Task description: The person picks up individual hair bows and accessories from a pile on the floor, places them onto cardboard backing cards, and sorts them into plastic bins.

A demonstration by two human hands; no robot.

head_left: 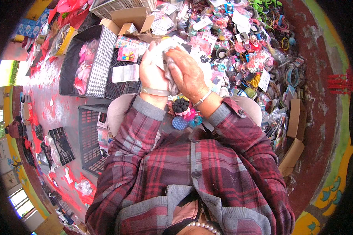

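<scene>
In front of my chest both hands press together around a crumpled whitish-grey piece, like cloth or thin wrapping; bright light washes out its upper part. My left hand, with a pale bangle at the wrist, cups it from the left side. The fingers of my right hand fold over it from the right, and a silvery bangle circles that wrist. Below the hands, in my lap, sit a black bobbled hair tie and a blue dotted round piece, with pink and teal pieces beside them.
A large heap of packaged hair accessories spreads ahead and to the right. At the left stand a houndstooth fabric box with pink items, an open cardboard box and a dark plastic crate. Cardboard flaps edge the heap's right.
</scene>
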